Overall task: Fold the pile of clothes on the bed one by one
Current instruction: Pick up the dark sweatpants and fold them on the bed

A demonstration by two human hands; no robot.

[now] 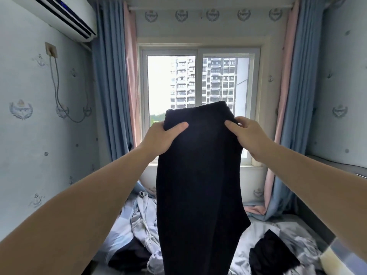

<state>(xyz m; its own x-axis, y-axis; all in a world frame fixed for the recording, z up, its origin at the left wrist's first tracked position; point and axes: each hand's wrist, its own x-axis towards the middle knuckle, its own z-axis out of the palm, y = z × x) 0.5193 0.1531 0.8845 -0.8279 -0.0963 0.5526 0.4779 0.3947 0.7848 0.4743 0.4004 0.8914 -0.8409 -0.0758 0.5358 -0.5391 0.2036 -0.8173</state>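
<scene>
Both arms are up in front of the window [198, 82]: the left hand [161, 137] and right hand [246, 133] each pinch a top corner of a black garment [198, 185], which hangs over the bed [264, 229] strewn with clothes

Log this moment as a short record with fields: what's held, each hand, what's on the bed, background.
held item: long black fabric garment, hanging down above the bed
left hand: grips its top left edge
right hand: grips its top right edge
on bed: crumpled light grey corded garment at left; dark garment at right
background: window between blue and pink curtains
</scene>
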